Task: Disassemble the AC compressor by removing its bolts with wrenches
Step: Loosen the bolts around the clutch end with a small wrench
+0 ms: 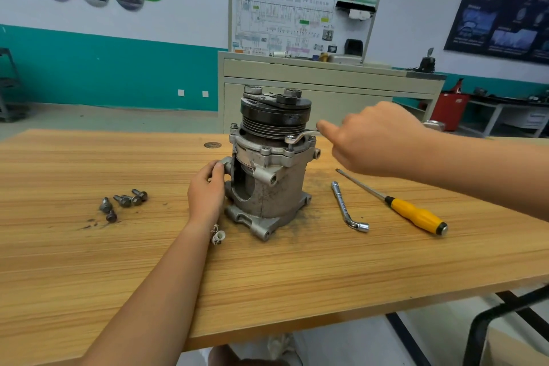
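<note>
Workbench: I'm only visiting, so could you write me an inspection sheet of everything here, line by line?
Surface: wooden table, with dark grit around the compressor.
Job's things: compressor stands upright; wrench sits on a bolt at its upper flange; loose bolts lie to the left.
Clutter: socket wrench and screwdriver lie to the right; a small white piece lies by the left wrist.
Hands: left hand grips the compressor's side; right hand holds the wrench.
Cables: nothing seen.
Surroundings: diagram board on a cabinet behind; posters on the wall.
</note>
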`<act>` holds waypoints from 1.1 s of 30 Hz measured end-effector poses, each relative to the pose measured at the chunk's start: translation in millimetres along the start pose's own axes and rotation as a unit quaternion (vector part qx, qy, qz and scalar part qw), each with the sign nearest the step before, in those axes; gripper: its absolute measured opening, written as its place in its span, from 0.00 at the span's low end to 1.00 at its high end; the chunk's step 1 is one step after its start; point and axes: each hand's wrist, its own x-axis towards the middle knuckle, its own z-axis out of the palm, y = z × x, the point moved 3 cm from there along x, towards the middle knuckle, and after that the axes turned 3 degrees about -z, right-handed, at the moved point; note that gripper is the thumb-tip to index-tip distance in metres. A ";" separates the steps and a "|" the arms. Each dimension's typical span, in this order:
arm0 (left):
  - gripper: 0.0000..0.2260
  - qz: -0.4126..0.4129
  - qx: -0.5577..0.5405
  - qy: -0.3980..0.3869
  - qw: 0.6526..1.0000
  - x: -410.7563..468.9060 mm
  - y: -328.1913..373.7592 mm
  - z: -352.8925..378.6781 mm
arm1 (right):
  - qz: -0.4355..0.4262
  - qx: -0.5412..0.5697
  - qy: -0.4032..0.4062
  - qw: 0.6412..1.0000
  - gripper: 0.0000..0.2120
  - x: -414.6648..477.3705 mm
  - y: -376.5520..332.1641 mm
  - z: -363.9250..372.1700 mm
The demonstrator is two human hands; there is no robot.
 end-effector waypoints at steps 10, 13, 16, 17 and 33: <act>0.13 0.023 0.005 -0.002 1.000 -0.9 1.5 -1.8 | 0.073 0.101 0.192 0.973 0.13 31.3 0.7 44.3; 0.12 0.035 0.014 -0.009 0.999 -0.7 2.2 -2.5 | 0.084 0.131 0.230 0.961 0.12 35.9 -5.8 47.8; 0.12 0.042 0.021 -0.004 0.999 -1.0 2.4 -2.2 | 0.131 0.208 0.265 0.932 0.08 25.3 1.0 43.6; 0.12 0.042 0.021 -0.002 0.999 -0.9 2.4 -2.0 | 0.174 0.245 0.270 0.915 0.08 18.2 5.3 37.5; 0.16 0.015 0.009 0.096 0.995 -8.9 14.7 -9.3 | 0.186 0.202 -0.031 0.961 0.08 -19.6 -12.1 -14.1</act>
